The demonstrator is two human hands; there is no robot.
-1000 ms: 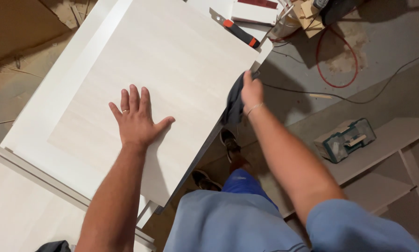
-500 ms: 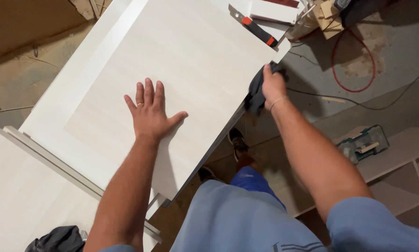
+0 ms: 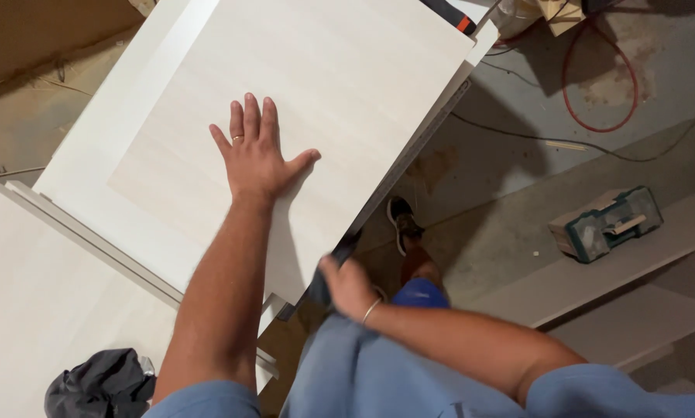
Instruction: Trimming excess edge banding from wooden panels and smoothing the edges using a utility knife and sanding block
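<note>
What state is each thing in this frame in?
Left hand: flat, fingers spread, pressing on the panel.
Right hand: closed on a dark cloth at the panel's edge.
Pale panel: lying flat.
Teal tool: lying on the floor.
Red cable: looped on the floor.

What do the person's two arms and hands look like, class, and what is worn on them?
Both arms are bare from the elbow down, with short blue sleeves showing at the lower edge of the view. The left hand has a thin ring on one finger. The right hand is blurred; a thin bracelet circles its wrist. No gloves or watch are visible.
</note>
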